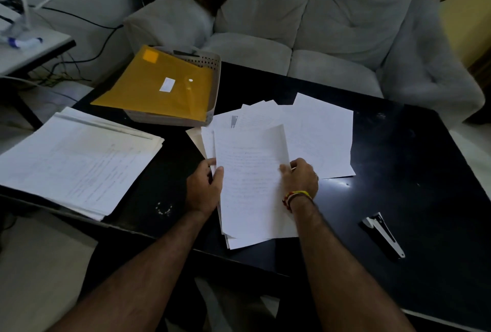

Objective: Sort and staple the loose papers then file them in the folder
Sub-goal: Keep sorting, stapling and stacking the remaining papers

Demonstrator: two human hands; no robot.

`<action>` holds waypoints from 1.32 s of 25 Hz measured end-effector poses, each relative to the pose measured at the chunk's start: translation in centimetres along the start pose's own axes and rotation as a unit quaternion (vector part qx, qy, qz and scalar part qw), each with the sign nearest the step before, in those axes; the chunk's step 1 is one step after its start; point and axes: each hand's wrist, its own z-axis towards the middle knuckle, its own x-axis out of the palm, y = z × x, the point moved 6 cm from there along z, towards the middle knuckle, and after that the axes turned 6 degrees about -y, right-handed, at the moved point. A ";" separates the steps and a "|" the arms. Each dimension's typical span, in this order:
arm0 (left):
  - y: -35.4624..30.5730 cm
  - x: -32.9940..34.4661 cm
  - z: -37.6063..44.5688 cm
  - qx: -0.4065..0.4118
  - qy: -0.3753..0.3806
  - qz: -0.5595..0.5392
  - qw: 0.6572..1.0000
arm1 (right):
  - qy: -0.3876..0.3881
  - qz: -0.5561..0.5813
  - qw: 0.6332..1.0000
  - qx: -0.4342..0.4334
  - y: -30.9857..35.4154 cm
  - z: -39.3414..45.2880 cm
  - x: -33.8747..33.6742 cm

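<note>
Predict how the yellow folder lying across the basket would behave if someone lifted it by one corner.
The yellow folder looks thin and glossy, so it would probably flex and feel slippery. It overhangs the basket on the left, so a push could likely tip it off.

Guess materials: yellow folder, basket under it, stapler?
Yellow folder: likely plastic; slight sheen, light patch showing through near its corner. Basket: looks like moulded grey plastic, matte, with a perforated wall. Stapler: seemingly bright metal top over a black base; too small to be sure.

Writing on the papers [252, 185] is too blurred to read.
</note>
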 end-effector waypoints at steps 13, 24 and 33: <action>0.2 0.2 -0.1 -0.014 0.015 -0.009 1.000 | 0.123 0.106 0.987 0.020 -0.6 1.0 -0.9; -8.0 -2.0 0.2 0.104 -0.004 -0.111 0.988 | 0.016 0.305 0.950 -0.056 1.3 -0.3 -7.5; -12.4 -2.0 -3.1 0.089 -0.157 -0.125 0.976 | -0.231 0.249 0.906 -0.253 7.1 -7.9 -11.7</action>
